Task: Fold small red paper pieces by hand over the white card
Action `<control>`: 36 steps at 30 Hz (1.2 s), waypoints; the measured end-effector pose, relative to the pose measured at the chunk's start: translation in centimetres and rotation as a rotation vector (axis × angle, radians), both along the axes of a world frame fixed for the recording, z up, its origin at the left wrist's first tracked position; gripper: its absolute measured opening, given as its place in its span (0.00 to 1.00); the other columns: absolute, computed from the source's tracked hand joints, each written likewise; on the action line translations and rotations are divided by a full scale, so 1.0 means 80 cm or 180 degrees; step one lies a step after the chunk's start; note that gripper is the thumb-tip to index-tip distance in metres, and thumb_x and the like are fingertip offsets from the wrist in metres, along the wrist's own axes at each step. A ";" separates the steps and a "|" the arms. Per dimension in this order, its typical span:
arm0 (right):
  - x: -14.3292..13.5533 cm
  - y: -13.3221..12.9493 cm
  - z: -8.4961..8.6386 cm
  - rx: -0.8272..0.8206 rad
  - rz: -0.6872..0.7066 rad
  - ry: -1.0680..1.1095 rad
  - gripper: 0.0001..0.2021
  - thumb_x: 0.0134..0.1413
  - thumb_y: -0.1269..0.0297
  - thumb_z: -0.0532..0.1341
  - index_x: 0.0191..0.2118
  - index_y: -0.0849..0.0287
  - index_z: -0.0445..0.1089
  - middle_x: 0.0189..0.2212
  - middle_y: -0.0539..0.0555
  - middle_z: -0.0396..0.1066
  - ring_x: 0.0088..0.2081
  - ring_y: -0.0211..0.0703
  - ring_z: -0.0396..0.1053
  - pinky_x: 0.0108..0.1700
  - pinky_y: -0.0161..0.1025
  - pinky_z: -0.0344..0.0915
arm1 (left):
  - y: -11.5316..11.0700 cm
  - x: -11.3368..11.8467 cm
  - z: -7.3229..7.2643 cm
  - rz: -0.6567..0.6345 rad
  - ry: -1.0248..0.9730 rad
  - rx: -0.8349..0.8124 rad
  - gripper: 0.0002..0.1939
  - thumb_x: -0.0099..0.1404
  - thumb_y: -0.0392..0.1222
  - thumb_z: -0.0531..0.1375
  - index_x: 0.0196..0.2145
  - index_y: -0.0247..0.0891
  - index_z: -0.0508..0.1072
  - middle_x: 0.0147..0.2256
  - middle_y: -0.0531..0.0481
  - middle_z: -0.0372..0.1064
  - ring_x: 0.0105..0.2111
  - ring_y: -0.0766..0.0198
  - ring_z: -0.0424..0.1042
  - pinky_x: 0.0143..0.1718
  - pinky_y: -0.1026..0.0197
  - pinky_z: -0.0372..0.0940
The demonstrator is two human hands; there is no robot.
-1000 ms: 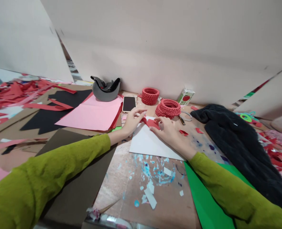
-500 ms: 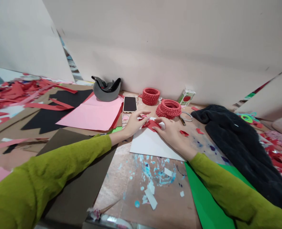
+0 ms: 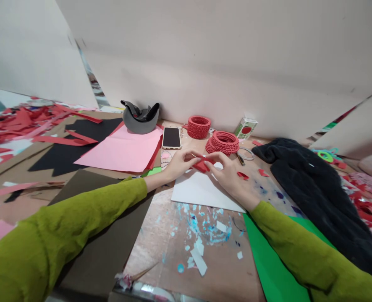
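A small piece of red paper [image 3: 201, 166] is pinched between both hands, just over a white sheet [image 3: 201, 191]. My left hand [image 3: 181, 164] grips its left side between thumb and fingers. On the right side, my right hand [image 3: 225, 174] holds it the same way, with the fingertips of both hands close together. Behind the hands stand a ring of folded red paper [image 3: 199, 127] and a second stack of such rings [image 3: 223, 143]. Two small red folded pieces [image 3: 243, 175] lie to the right of my right hand.
A phone [image 3: 171, 138], pink paper [image 3: 123, 151] and a grey cap [image 3: 141, 117] lie at the left. A small box [image 3: 246, 128] stands by the wall. Dark furry cloth [image 3: 308, 188] and green paper [image 3: 277, 260] lie on the right. White scraps [image 3: 199, 262] are in front.
My left hand has moved slightly right and its fingers have closed onto the red paper. The paper now looks more folded and is raised between both hands.
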State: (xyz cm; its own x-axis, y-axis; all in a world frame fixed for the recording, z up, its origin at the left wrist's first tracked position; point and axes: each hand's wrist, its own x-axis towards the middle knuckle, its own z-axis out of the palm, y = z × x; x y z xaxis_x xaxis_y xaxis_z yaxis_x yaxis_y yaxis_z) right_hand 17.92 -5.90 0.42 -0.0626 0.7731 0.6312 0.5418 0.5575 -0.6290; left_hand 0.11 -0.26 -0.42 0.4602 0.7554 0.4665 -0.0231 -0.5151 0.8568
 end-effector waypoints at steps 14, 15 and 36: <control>-0.003 -0.005 0.010 -0.0089 0.0069 -0.0209 0.08 0.57 0.62 0.59 0.40 0.58 0.70 0.38 0.55 0.71 0.40 0.44 0.69 0.43 0.40 0.65 | 0.000 0.003 0.000 -0.0230 -0.0166 -0.0475 0.17 0.59 0.49 0.63 0.39 0.31 0.74 0.36 0.43 0.75 0.34 0.62 0.75 0.36 0.62 0.71; -0.002 -0.003 0.009 -0.0236 0.0038 -0.0175 0.09 0.59 0.61 0.57 0.40 0.59 0.70 0.38 0.55 0.72 0.39 0.44 0.70 0.42 0.40 0.64 | 0.001 0.003 -0.001 -0.0246 -0.0159 -0.0472 0.17 0.59 0.49 0.63 0.39 0.31 0.74 0.36 0.43 0.75 0.35 0.61 0.75 0.37 0.61 0.71; 0.004 0.008 0.000 -0.0662 0.0033 -0.0071 0.12 0.57 0.58 0.57 0.34 0.61 0.73 0.31 0.55 0.76 0.33 0.44 0.71 0.35 0.38 0.65 | 0.004 0.003 -0.004 -0.0810 -0.0186 -0.0902 0.18 0.63 0.49 0.59 0.38 0.28 0.75 0.36 0.39 0.77 0.36 0.58 0.77 0.43 0.56 0.70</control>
State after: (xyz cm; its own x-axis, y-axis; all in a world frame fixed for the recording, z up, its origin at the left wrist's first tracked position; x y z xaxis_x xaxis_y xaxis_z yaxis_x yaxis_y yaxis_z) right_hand 18.22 -5.23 0.45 -0.0835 0.8858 0.4566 0.5519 0.4226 -0.7189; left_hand 0.31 0.07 -0.77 0.6285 0.7231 0.2865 -0.1726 -0.2296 0.9579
